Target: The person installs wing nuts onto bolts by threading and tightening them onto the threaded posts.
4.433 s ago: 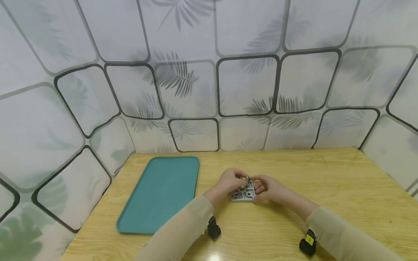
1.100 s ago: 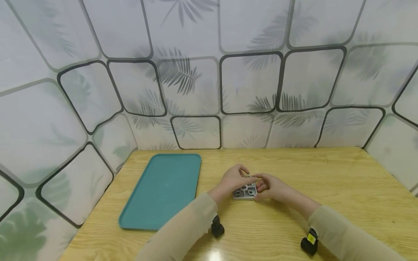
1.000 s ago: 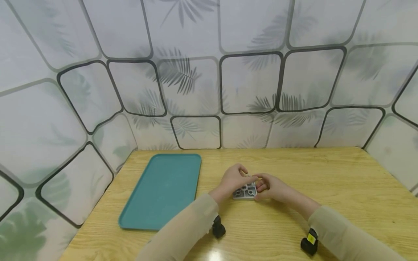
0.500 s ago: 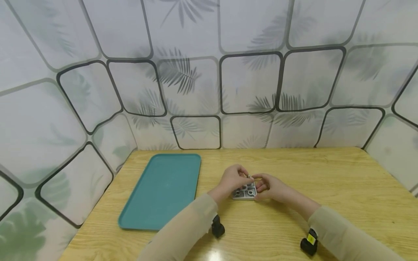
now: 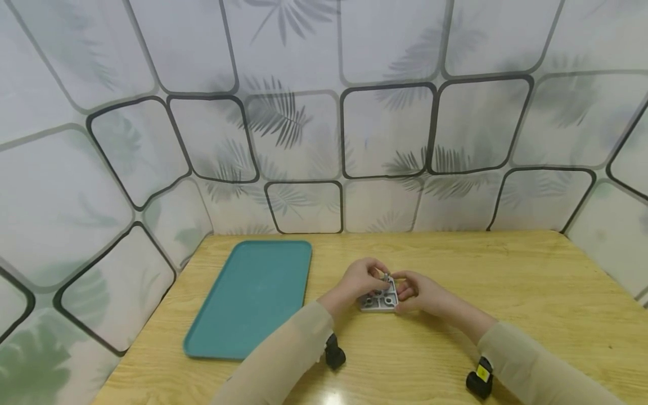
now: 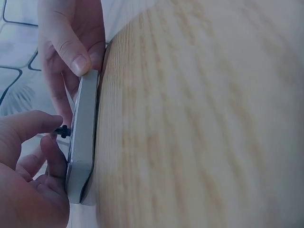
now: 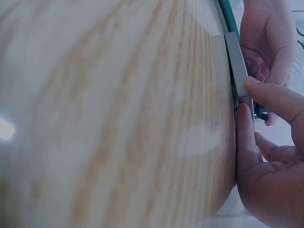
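A grey metal plate (image 5: pixel 378 305) with round bosses and ribs lies on the wooden table, between both hands. From its far part rises a small screw-like piece (image 6: pixel 63 131), dark in the left wrist view; its exact kind is too small to tell. My left hand (image 5: pixel 356 279) pinches this piece between thumb and forefinger. On the other side, my right hand (image 5: pixel 422 292) grips the plate's right edge, its thumb on the upper face. In the right wrist view, the right forefinger (image 7: pixel 244 137) lies along the plate's side (image 7: pixel 237 64). The left hand covers the plate's far-left part.
A teal tray (image 5: pixel 253 298) lies left of the plate on the table (image 5: pixel 506 281). Patterned cloth (image 5: pixel 385 135) stands behind and at both sides. Black wrist cameras, the left one (image 5: pixel 334 352) and the right one (image 5: pixel 480 379), hang under the sleeves.
My left thumb, stretched across the screw-like piece about a second ago, has drawn back, and the piece's top shows again. The right hand and the plate stay nearly where they were.
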Demonstrator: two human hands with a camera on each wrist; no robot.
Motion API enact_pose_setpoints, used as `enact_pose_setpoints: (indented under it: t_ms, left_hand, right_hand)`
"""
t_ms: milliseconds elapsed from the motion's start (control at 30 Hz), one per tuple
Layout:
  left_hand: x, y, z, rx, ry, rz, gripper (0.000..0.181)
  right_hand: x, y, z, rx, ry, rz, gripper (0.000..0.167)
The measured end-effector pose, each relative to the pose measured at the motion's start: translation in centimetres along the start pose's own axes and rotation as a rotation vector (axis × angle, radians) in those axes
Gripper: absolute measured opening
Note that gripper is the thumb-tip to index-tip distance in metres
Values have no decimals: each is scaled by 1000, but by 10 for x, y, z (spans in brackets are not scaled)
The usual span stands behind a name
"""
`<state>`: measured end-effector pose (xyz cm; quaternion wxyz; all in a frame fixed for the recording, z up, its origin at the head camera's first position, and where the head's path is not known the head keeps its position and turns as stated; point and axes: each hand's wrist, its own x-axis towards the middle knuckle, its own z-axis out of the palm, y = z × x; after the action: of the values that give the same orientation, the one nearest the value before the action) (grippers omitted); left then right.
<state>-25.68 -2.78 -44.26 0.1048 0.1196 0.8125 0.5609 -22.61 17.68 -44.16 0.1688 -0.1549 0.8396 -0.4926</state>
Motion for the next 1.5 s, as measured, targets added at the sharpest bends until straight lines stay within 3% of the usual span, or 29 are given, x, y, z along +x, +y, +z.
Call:
enact_pose_setpoints:
  t_ms: [300,933,1100,1333,1500]
  left_hand:
    - [1,0,-1,1,-13,3,19]
    - [5,4,3,98,-3,10,16]
    - [7,3,4,164,37,7,18]
    - [6,6,12,262,152,9,27]
    - [5,6,13,259,182,21,23]
  right_hand:
    - [-1,-2,-1,-4,7,2,86]
    - [3,-2,-8,21,-28,-51,83]
    - [4,-1,-10,12,-32,-31,85]
    - [6,1,-10,-11,-16,-8,87]
    - [6,2,-9,-8,-14,-6,85]
